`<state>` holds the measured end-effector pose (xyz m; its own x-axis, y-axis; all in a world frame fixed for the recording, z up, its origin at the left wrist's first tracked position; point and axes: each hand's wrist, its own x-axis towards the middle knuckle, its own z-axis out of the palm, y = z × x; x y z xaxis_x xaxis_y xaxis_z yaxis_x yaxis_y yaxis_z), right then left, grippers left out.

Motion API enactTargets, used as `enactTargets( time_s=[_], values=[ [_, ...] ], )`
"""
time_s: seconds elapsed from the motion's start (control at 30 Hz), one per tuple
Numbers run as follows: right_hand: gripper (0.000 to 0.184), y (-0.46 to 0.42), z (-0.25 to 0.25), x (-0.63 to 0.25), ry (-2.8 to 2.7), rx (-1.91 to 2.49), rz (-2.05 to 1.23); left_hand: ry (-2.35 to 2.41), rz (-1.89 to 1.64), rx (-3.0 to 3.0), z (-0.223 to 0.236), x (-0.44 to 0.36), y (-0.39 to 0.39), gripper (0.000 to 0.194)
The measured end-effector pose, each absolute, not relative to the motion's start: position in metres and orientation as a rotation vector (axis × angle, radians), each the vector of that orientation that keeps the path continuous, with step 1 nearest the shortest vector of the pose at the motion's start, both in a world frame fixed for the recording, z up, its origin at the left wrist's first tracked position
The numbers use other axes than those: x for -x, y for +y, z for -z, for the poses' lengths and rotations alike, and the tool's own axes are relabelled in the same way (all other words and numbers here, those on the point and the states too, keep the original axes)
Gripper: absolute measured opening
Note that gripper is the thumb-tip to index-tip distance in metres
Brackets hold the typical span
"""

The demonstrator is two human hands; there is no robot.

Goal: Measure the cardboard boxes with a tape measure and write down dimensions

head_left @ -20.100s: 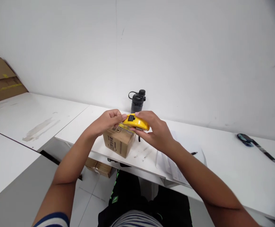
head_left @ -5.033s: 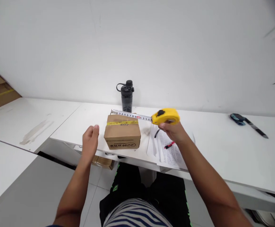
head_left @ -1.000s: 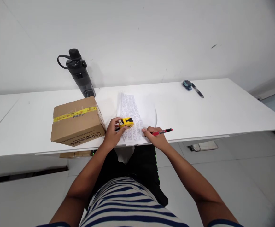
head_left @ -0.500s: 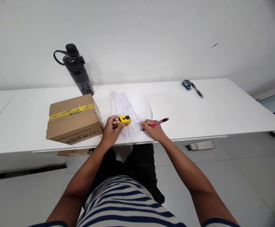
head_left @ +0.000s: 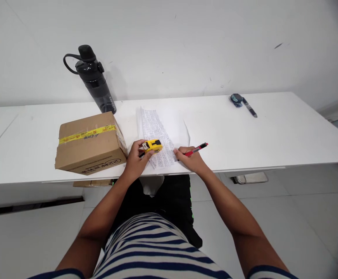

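My left hand [head_left: 137, 158] is closed around a yellow and black tape measure [head_left: 153, 145], held over the left part of the paper. In my right hand [head_left: 190, 159] is a red pen [head_left: 197, 149], its clicker end pointing up and to the right and its tip hidden by my fingers. That hand rests at the lower right of the paper. Under both hands lies the paper [head_left: 160, 130], covered with small dark print on a folded strip, with plain white sheet to its right.
A taped cardboard box [head_left: 86, 143] stands close to my left hand. Behind it is a dark water bottle [head_left: 96, 83]. Far right on the white table [head_left: 288, 131] lie a small dark blue item [head_left: 236, 100] and a dark marker-like stick [head_left: 249, 107]. The wall rises behind.
The view has shifted slightly, so the table's things sit a little differently in the picture. Both hands keep their holds, and neither has clearly moved over the paper.
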<state>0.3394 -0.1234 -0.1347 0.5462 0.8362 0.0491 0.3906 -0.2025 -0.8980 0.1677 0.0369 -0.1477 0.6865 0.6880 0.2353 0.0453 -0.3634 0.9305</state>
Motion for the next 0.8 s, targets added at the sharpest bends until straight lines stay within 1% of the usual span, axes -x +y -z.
enactTargets(
  time_s=[0.37, 0.5, 0.8],
  values=[
    [0.05, -0.1233, 0.1351, -0.338, -0.95, 1.802, -0.506, 0.572, -0.761, -1.822, 0.1528, -0.1684, 0.0389, 0.043],
    [0.049, -0.1227, 0.1344, -0.3383, -0.969, 1.793, -0.537, 0.552, -0.768, -1.807, 0.1528, -0.1682, 0.0385, 0.043],
    [0.048, -0.1229, 0.1356, -0.3367, -0.927, 1.787, -0.472, 0.58, -0.78, -1.768, 0.1508, -0.1683, 0.0367, 0.049]
  ],
)
